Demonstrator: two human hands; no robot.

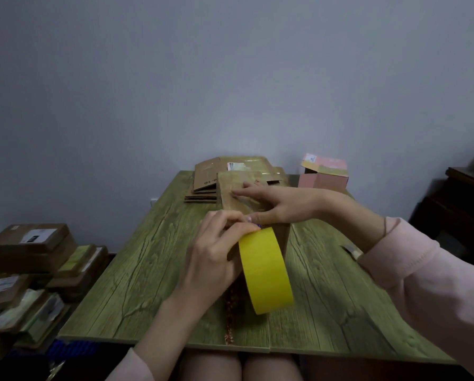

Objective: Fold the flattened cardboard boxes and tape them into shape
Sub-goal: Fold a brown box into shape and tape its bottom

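The box (238,193) stands upright in the middle of the table (136,270), and its closed top is visible from above. The right hand (277,204) lies on this top with the fingers straight and flat, pressing down. The thumb reaches to the near edge of the top, and the hand holds nothing.

The left hand (214,251) is just in front of the box with its fingers curled, and it grips the yellow tape (266,270). The roll is before the near side of the box, and its upper end comes close to the right thumb at the box edge. Whether a strip is already pulled out, I cannot tell.

Behind the box, at the far end of the table, the flat boxes (204,185) lie in a stack. To the right of them, near the far right corner, is a pink box (324,177) with an open flap. On the floor left of the table is a pile (26,259) of brown parcels.
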